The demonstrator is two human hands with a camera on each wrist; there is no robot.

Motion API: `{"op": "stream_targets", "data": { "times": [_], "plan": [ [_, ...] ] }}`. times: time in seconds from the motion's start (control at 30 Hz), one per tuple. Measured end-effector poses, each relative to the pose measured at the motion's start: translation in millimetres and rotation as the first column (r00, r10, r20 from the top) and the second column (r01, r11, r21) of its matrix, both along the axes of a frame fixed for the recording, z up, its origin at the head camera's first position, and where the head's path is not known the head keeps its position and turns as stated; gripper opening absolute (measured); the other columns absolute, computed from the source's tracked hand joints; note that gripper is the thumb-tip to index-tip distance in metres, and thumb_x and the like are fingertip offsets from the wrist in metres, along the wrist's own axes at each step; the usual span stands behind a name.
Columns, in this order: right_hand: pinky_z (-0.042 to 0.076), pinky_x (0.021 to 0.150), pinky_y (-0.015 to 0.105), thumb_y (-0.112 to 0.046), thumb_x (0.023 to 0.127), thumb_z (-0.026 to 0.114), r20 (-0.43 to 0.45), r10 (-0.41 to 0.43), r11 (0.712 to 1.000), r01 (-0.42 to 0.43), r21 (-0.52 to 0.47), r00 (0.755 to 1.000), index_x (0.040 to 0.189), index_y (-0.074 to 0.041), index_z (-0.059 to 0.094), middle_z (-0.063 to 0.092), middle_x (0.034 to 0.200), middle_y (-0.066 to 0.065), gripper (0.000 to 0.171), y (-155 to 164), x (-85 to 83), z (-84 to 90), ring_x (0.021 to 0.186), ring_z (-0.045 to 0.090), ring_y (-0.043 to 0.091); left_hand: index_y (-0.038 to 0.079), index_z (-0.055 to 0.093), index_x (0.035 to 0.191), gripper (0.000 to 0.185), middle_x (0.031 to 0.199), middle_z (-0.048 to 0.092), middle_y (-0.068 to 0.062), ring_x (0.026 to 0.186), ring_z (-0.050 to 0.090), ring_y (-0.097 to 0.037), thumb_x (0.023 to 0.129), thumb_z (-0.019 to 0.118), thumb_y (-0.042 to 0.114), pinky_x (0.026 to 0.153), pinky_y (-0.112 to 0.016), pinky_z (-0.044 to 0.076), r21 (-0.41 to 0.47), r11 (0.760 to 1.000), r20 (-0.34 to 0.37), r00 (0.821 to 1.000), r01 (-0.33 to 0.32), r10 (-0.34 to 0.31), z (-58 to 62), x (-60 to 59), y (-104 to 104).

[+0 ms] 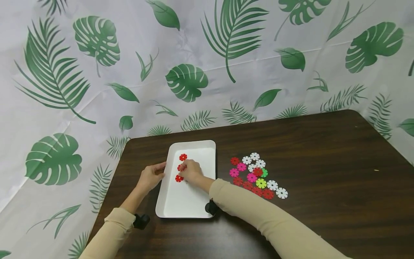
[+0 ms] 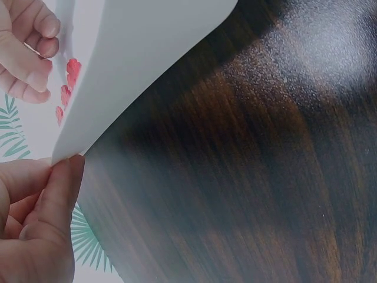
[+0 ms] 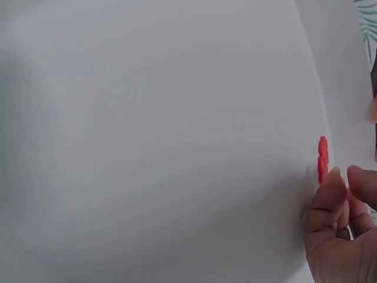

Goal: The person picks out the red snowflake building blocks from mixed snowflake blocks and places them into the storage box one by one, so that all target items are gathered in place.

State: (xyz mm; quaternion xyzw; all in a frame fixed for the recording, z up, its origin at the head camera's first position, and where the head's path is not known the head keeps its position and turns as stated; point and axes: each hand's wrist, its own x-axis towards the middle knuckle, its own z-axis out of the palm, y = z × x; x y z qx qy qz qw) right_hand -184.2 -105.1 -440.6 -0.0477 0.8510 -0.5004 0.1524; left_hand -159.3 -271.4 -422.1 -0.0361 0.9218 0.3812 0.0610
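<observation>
A white rectangular tray (image 1: pixel 181 203) lies on the dark table. Inside it, three red notched plastic discs form a column: the far disc (image 1: pixel 183 157), the middle disc (image 1: pixel 179 167) and the near disc (image 1: pixel 179 178). My left hand (image 1: pixel 151 177) pinches the tray's left rim between thumb and fingers, as the left wrist view also shows. Over the tray, my right hand (image 1: pixel 192 171) has its fingertips right at the middle disc and partly covers it. In the right wrist view, a small gap shows between thumb and loosely bent index finger (image 3: pixel 331 191), with nothing between them.
Right of the tray, several notched discs lie loosely grouped on the table (image 1: pixel 323 154): white (image 1: pixel 272 185), pink (image 1: pixel 241 166), red (image 1: pixel 267 194), yellow (image 1: pixel 261 183) and a partly covered green disc (image 1: pixel 265 173). A leaf-patterned cloth (image 1: pixel 207 43) hangs behind the table.
</observation>
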Motion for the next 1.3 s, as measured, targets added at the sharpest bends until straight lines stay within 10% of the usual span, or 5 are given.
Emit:
{"op": "stream_targets", "data": {
  "times": [1.3],
  "plan": [
    [0.055,0.061,0.026,-0.002,0.085,0.064,0.022,0.054,0.934,-0.043,-0.354,0.998,0.103,0.007,0.059,0.054,0.072,0.003,0.02,131,6.0,41.6,0.063,0.054,0.012,-0.004,0.052,0.131,0.044,0.125,0.058,-0.025,0.105,0.06,-0.034,0.087,0.057,-0.004,0.082,-0.04,0.054,-0.023,1.0,-0.014,1.0,0.012,-0.013,-0.8,2.1,1]
  ]
}}
